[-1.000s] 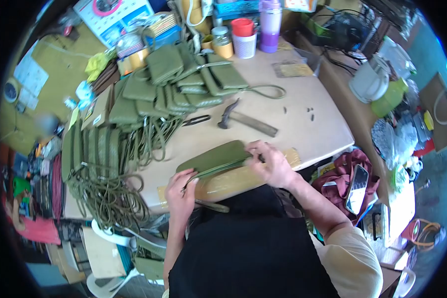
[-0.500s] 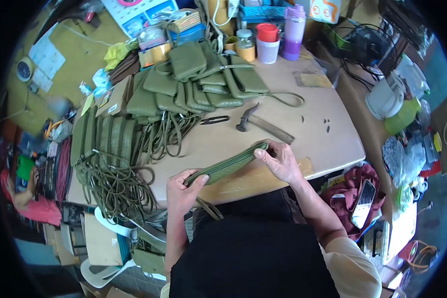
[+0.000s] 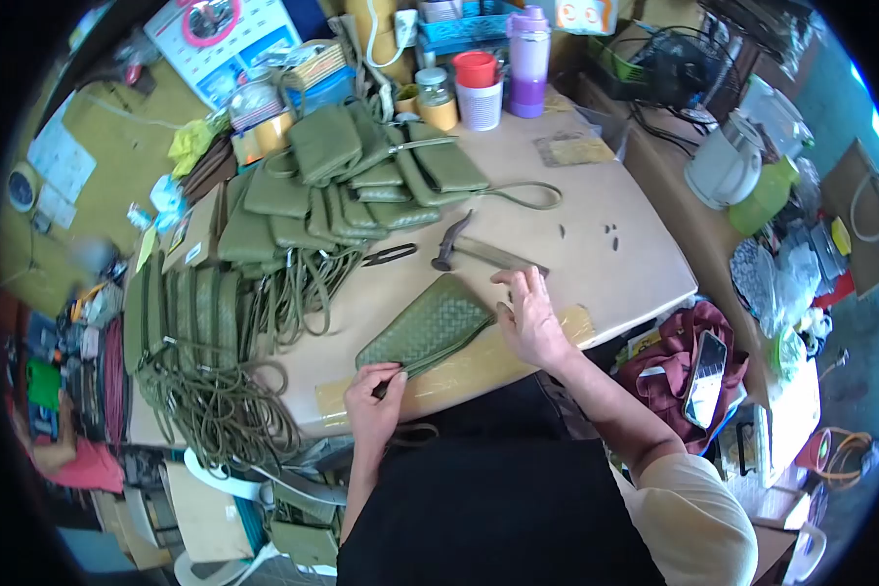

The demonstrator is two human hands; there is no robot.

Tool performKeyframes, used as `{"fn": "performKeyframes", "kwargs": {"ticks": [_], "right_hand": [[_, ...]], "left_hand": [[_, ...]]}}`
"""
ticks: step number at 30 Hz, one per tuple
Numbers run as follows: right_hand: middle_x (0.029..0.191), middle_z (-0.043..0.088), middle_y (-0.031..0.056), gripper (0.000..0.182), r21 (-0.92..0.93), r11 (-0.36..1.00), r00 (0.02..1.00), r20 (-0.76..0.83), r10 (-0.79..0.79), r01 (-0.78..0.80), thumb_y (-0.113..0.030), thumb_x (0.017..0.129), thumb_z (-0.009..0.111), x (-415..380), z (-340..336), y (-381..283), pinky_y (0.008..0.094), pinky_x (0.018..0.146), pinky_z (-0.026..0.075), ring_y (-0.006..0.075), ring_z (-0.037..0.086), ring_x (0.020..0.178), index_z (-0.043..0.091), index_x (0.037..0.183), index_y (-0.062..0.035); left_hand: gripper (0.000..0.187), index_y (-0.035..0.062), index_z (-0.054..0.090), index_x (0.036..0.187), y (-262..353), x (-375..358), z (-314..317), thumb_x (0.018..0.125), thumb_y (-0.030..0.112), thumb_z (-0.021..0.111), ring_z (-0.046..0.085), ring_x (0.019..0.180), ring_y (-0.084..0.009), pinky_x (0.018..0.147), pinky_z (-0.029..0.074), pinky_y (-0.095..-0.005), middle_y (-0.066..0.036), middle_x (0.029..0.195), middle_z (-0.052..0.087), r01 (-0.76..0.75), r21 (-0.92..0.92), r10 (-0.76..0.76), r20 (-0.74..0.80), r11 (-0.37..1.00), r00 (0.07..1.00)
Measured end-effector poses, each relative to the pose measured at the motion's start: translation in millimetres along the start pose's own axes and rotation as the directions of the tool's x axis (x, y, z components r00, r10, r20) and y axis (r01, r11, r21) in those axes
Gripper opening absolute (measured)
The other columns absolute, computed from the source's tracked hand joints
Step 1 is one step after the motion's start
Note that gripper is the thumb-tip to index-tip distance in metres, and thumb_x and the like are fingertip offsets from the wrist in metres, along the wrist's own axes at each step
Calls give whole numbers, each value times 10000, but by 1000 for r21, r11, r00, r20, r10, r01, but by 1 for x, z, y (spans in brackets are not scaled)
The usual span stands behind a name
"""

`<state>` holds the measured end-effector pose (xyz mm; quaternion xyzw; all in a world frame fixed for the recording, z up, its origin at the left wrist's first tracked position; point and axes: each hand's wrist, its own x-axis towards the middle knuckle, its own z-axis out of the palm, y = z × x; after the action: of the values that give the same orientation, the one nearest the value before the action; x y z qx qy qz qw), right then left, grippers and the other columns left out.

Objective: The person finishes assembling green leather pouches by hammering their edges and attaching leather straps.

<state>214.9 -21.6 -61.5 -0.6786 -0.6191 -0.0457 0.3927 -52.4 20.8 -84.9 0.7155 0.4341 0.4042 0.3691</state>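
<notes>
A green woven pouch [image 3: 425, 322] lies on the table near its front edge, partly over a tan taped strip [image 3: 469, 366]. My left hand [image 3: 374, 396] pinches the pouch's lower left corner. Just right of the pouch, my right hand [image 3: 529, 317] is raised with its fingers apart and holds nothing. Beyond the pouch are a hammer [image 3: 483, 252] and small black snips [image 3: 390, 255]. A pile of green pouches [image 3: 327, 146] lies farther back, with more pouches [image 3: 200, 308] and their tangled straps [image 3: 215, 400] at the left.
Cups [image 3: 480, 104], a jar [image 3: 436, 98] and a purple bottle [image 3: 528, 63] stand at the back. A white kettle [image 3: 725, 171] is at the right. A phone [image 3: 705, 381] rests on maroon cloth [image 3: 654, 363]. Another person's arm [image 3: 57, 449] shows at far left.
The pouch has been lowered from between both hands onto the table, its woven face now showing. My right hand has let go of it and opened. The view has shifted slightly.
</notes>
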Motion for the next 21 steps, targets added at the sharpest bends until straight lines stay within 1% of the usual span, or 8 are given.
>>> {"fn": "performKeyframes", "kwargs": {"ticks": [5, 8, 11, 14, 17, 18, 20, 21], "right_hand": [[904, 596, 107, 319, 580, 794, 938, 344, -34, -184, -70, 730, 736, -1, 8, -49, 398, 796, 495, 324, 611, 877, 594, 1011, -19], [854, 596, 88, 187, 390, 881, 920, 166, -355, 269, -142, 700, 720, -9, 48, -66, 388, 825, 472, 300, 583, 887, 627, 838, -56], [849, 593, 99, 141, 447, 857, 902, 209, -379, 257, -137, 707, 689, -9, 56, -49, 388, 842, 457, 304, 569, 893, 620, 809, -68], [860, 601, 132, 94, 192, 901, 869, 247, -428, 389, -95, 724, 667, -2, 31, 8, 402, 796, 486, 309, 581, 910, 621, 796, -58], [883, 622, 124, 107, 143, 972, 979, 108, 173, -188, -67, 726, 656, 14, -12, 52, 399, 782, 497, 299, 591, 887, 647, 833, -69], [883, 622, 124, 107, 147, 971, 978, 121, 171, -188, -67, 726, 656, 9, -3, 48, 399, 782, 497, 299, 591, 887, 647, 833, -69], [827, 614, 118, 134, 728, 684, 998, -13, -55, 47, -39, 716, 646, 0, 20, 34, 399, 750, 507, 299, 597, 812, 667, 843, -75], [827, 614, 118, 134, 734, 678, 998, 0, -71, 48, -39, 716, 646, 1, 24, 24, 399, 750, 507, 299, 597, 812, 667, 843, -75]], "left_hand": [[102, -36, 693, 853, 7, 11, 6, 815, 52, 657, 663, 819, -262, 761, 507, -332, -151, 877, 685, 48, 82, -54, 78, 995, 996], [109, -38, 693, 859, 3, 14, 7, 818, 53, 650, 660, 780, -261, 728, 505, -332, -151, 856, 681, 62, 149, -85, 153, 987, 985], [114, -44, 688, 859, -5, 7, 5, 827, 57, 644, 652, 743, -254, 691, 502, -335, -144, 833, 670, 108, 91, -117, 100, 990, 988], [125, -55, 684, 865, 4, 10, 7, 855, 60, 636, 632, 710, -178, 613, 509, -283, -115, 847, 652, 167, 26, -169, 126, 986, 978], [132, -67, 678, 864, 5, 10, 9, 872, 55, 630, 626, 706, -148, 579, 524, -257, -97, 870, 646, 212, -92, -202, 110, 973, 973], [132, -67, 678, 864, 5, 9, 8, 872, 55, 630, 626, 706, -148, 579, 524, -257, -97, 870, 646, 224, -89, -214, 104, 971, 971], [136, -77, 672, 864, 4, 14, 9, 883, 50, 625, 625, 713, -136, 572, 544, -254, -93, 879, 637, 252, -46, -243, 150, 967, 958], [136, -77, 672, 864, 6, 15, 9, 883, 50, 625, 625, 713, -136, 572, 544, -254, -93, 879, 637, 263, -51, -254, 131, 964, 958]]}}
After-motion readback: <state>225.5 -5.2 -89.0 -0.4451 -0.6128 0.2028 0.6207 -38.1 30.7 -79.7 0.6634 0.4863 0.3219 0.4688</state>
